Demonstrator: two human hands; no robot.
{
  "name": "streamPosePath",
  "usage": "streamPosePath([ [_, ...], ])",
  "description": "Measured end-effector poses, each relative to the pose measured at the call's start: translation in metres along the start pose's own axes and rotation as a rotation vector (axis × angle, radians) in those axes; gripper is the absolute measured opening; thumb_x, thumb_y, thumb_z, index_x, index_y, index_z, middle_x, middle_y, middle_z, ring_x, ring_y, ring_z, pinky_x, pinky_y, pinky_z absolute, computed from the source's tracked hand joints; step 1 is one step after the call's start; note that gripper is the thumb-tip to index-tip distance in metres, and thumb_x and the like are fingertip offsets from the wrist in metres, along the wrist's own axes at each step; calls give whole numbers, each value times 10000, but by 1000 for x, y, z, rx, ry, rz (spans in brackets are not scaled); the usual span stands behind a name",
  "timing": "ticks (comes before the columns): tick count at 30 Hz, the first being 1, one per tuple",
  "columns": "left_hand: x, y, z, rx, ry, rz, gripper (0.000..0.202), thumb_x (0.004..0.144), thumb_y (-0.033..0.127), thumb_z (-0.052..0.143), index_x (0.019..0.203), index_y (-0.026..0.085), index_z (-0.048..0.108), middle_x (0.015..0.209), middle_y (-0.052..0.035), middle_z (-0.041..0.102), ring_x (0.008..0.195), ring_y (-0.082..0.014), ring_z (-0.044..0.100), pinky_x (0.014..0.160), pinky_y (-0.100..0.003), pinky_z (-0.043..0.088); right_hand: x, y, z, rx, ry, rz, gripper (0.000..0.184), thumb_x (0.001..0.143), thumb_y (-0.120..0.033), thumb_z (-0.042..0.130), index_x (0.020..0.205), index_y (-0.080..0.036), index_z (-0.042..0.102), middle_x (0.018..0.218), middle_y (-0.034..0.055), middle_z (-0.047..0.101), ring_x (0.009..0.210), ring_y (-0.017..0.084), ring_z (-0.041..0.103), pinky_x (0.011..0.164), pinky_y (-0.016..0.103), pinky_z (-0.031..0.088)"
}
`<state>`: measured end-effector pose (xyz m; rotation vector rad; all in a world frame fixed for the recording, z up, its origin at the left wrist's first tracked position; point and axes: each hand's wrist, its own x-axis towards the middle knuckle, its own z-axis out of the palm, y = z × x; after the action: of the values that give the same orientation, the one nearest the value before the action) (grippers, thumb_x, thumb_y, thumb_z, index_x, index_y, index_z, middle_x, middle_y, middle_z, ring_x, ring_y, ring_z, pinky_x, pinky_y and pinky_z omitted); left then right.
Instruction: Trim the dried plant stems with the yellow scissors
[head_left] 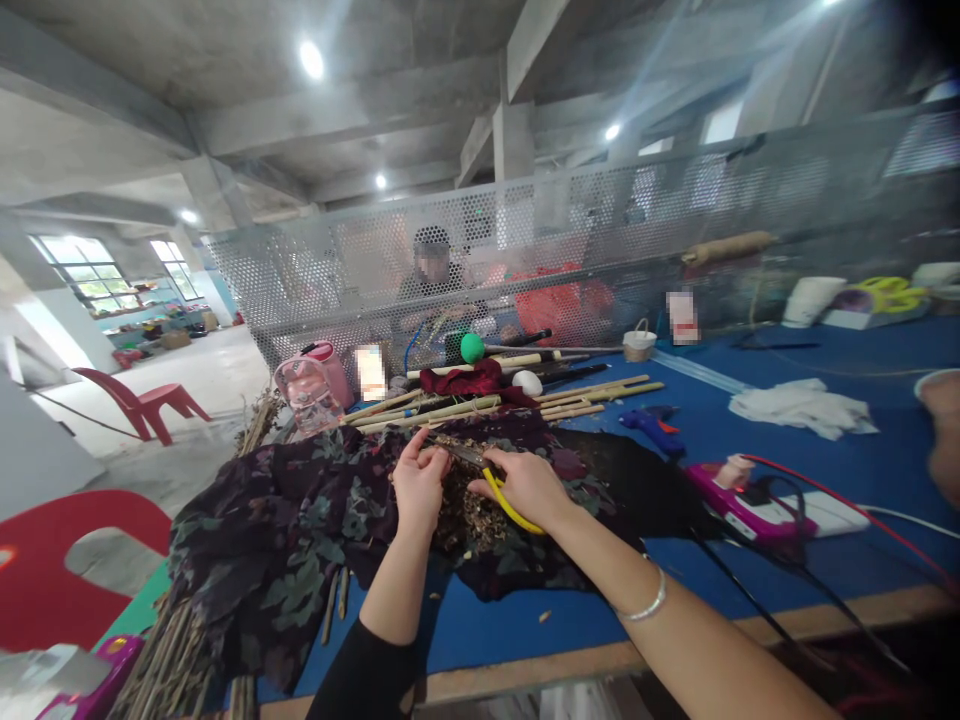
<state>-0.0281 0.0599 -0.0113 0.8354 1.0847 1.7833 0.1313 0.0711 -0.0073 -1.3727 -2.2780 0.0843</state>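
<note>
My right hand (529, 487) is closed around the yellow handles of a pair of scissors (504, 497), their dark blades pointing left toward my other hand. Thumb and fingers of my left hand (421, 475) are pinched together beside the blade tips; whatever is between them is too small to make out. Under both hands lies a heap of brown, dry plant bits (472, 515). It rests on a dark cloth with a leaf pattern (300, 500), which is spread in folds over the blue tabletop (480, 620).
Bamboo-like sticks (442, 412), a green ball (472, 348) and a pink bag (311, 385) lie beyond the cloth. On the right are a blue glue gun (656, 428), a purple power strip (739, 505) with cables, and white cloth (802, 405). A person (433, 275) sits behind the perforated screen (322, 270).
</note>
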Motion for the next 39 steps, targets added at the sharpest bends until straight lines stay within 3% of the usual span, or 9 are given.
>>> streamPosePath([
  [6,3,-3,-3,143,4,65,588,630,216,653,1181,99,485,575,56,592,511,-67,538,583,-193,415,0,2,1,-41,-42,7,296,794,-471,526,966,-263,647,776,53,717,744,223,668,610,255,429],
  [17,5,-5,-9,367,24,126,606,650,182,601,1219,131,398,573,75,548,475,-63,476,506,-164,356,3,10,3,-34,-127,-15,248,793,-363,517,974,-279,665,841,48,724,782,220,669,635,249,439],
  [24,-2,-2,-2,402,-15,154,773,674,171,576,1358,117,220,575,91,503,496,-58,458,523,-159,354,2,7,-1,-91,-66,-11,324,779,-467,533,1012,-263,631,842,57,718,803,231,662,642,261,433],
  [27,-2,-1,-2,437,-28,198,793,695,175,571,1383,118,182,602,74,540,536,-70,494,567,-172,385,2,7,0,-84,-67,7,292,789,-436,522,1000,-270,638,802,50,716,776,223,660,633,257,423],
  [29,0,-1,-5,522,1,244,758,711,180,568,1381,133,216,645,50,583,568,-84,526,608,-197,413,3,7,0,-73,-86,17,253,796,-407,511,968,-284,651,768,42,712,751,218,658,618,255,414],
  [31,3,0,-11,672,21,302,609,728,181,564,1309,151,384,706,10,630,629,-109,569,671,-238,440,3,9,0,-50,-95,26,253,782,-423,528,954,-287,654,774,41,710,752,220,655,612,255,409],
  [33,7,0,-18,851,0,370,350,746,173,555,1094,162,593,787,-38,664,728,-145,602,755,-286,448,4,13,-2,-5,-81,26,338,741,-485,571,1000,-277,636,825,48,708,776,227,650,620,258,410],
  [35,10,0,-23,987,-36,451,186,767,154,533,895,163,668,881,-71,669,830,-174,604,816,-314,442,4,19,-4,74,-72,18,476,678,-553,616,1056,-265,607,848,51,702,774,228,645,616,257,412],
  [39,11,2,-25,1138,-20,558,238,804,184,511,997,178,651,950,-84,630,877,-191,577,805,-325,451,6,34,-2,301,-86,17,476,659,-535,639,1030,-238,608,743,25,679,669,189,626,566,229,404],
])
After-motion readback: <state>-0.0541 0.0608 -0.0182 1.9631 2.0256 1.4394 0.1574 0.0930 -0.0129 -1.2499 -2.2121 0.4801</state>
